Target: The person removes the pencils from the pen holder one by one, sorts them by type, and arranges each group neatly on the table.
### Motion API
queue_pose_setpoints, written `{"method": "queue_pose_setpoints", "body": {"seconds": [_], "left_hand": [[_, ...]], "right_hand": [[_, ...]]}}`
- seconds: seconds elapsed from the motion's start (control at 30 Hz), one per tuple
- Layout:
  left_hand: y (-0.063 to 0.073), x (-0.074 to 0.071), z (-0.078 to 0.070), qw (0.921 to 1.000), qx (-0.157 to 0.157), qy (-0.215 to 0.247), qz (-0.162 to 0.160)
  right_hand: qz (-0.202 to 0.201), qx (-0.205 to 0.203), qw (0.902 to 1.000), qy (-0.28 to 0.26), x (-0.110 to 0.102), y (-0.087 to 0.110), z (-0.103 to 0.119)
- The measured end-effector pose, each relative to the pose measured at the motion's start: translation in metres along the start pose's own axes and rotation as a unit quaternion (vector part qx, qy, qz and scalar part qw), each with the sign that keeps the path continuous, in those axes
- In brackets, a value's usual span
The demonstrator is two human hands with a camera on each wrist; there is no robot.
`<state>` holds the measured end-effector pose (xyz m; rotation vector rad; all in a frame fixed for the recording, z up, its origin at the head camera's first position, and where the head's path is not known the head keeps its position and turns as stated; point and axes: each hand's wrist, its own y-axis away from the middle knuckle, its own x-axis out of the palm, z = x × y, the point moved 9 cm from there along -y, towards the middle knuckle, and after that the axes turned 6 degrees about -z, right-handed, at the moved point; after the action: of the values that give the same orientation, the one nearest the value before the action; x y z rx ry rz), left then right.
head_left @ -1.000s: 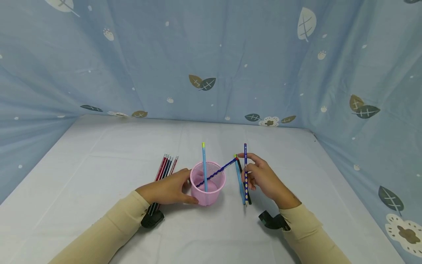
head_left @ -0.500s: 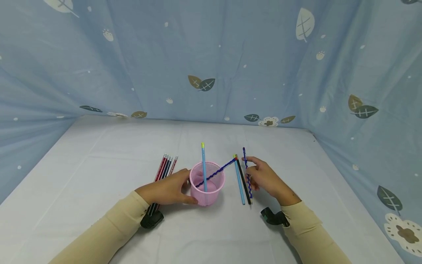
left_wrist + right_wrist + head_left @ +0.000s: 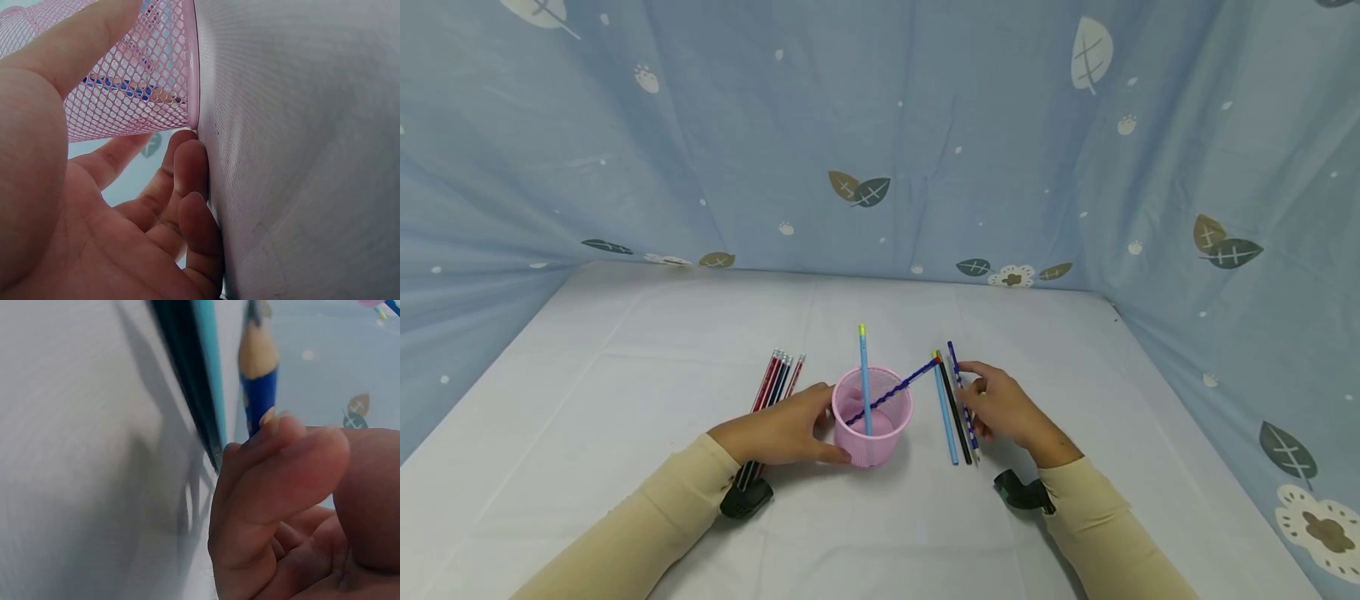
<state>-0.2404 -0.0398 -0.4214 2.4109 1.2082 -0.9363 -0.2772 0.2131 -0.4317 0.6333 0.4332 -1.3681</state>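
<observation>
My left hand [image 3: 786, 427] holds a pink mesh pencil cup [image 3: 871, 454], thumb on the near side and fingers on the far side; its mesh wall [image 3: 137, 62] fills the top of the left wrist view. In the cup stand a light blue pencil [image 3: 864, 358] with a yellow end and a twisted blue pencil [image 3: 917, 375] leaning right. My right hand [image 3: 1000, 408] pinches a dark blue dotted pencil [image 3: 953, 358]. Its sharpened tip [image 3: 258, 353] points towards me. Just left lie a light blue pencil [image 3: 947, 425] and a black pencil [image 3: 955, 417], side by side.
Several red and dark striped pencils [image 3: 771, 379] lie left of the cup, partly hidden beneath my left hand. A white cloth covers the table [image 3: 865, 533]. Behind and to the right hangs a blue leaf-patterned curtain [image 3: 925, 125].
My right hand has moved slightly right and down, and the dark blue pencil has swung from upright in view to a tilt, alongside the black one. My left hand and the cup stay put.
</observation>
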Motion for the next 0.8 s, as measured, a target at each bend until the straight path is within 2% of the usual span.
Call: {"method": "queue_pose_setpoints", "body": {"seconds": [0.33,0.8], "left_hand": [[0.0,0.0001,0.0003,1.0,0.0,0.003,-0.001],[0.0,-0.0003,0.0015,1.0,-0.001,-0.001,-0.003]], "right_hand": [[-0.015,-0.019,0.9977,0.063,-0.0001,-0.0015,-0.0006],[-0.015,-0.022,0.9957,0.088,0.0016,-0.0023,-0.0007]]}}
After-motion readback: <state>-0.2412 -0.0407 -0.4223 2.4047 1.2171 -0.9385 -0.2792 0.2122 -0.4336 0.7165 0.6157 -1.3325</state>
